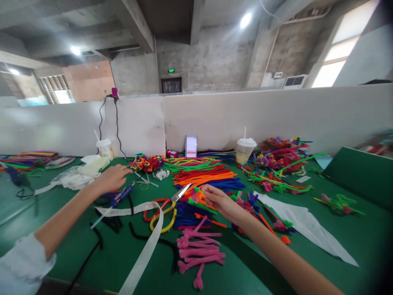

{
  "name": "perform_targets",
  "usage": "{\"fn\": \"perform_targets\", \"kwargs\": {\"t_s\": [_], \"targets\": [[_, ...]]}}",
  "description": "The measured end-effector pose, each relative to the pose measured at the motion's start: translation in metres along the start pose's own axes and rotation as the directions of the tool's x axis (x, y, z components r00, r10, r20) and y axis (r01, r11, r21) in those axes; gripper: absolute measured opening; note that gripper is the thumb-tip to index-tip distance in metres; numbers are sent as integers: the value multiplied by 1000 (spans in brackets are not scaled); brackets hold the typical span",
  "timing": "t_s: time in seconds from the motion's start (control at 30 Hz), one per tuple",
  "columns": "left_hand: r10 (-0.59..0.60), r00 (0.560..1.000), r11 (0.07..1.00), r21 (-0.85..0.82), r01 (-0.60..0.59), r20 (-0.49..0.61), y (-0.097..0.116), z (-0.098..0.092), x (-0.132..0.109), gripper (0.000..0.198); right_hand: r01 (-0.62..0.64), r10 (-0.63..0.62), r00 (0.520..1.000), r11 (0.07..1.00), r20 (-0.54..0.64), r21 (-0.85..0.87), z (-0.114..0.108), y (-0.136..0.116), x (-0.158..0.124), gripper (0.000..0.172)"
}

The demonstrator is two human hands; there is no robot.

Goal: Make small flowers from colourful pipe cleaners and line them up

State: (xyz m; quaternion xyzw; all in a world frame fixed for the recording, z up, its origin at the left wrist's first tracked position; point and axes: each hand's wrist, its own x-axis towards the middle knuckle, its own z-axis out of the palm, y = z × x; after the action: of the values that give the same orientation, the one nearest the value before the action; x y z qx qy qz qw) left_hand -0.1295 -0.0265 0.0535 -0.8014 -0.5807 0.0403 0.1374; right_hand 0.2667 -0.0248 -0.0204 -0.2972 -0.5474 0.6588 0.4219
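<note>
A person works over a green desk (76,233) strewn with pipe cleaners, the right hand (219,200) reaching into a small cluster of orange and green pipe cleaners (196,200) at the middle of the desk. The right fingers (207,190) curl at the cluster's edge, though whether they grip a piece cannot be told. The cluster lies loose atop a heap of blue lengths, just right of the blade of scissors (181,192) with red and yellow looped handles. The left hand (113,178) holds nothing, its fingers relaxed and slightly spread near a blue hot glue gun (123,194). Bent pink pipe-cleaner pieces (199,250) lie closer to the person, and a white paper strip (144,241) curls across the desk.
</note>
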Motion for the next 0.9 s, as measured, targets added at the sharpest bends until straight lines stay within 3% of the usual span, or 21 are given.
{"fn": "perform_targets", "kwargs": {"t_s": [0.1,0.17,0.33,0.4,0.6,0.9], "targets": [[43,999,999,-29,-44,-35,39,-20,38,31,-7,7,1000,1000,7,-4,0,1,-1,24],[-36,997,994,-103,43,65,64,-20,68,24,-7,7,1000,1000,21,0,-1,3,-1,24],[-150,974,981,-97,168,169,114,14,136,18,20,-19,999,1000,43,-19,-7,6,0,25],[-198,960,972,-84,218,200,125,29,153,27,22,-21,999,999,47,-23,-8,4,0,25],[-251,939,955,-96,279,235,130,55,170,31,24,-26,998,999,52,48,-5,-3,-1,26],[-249,943,946,-154,286,220,120,56,168,31,23,-26,998,999,60,43,-5,1,1,26]]}}
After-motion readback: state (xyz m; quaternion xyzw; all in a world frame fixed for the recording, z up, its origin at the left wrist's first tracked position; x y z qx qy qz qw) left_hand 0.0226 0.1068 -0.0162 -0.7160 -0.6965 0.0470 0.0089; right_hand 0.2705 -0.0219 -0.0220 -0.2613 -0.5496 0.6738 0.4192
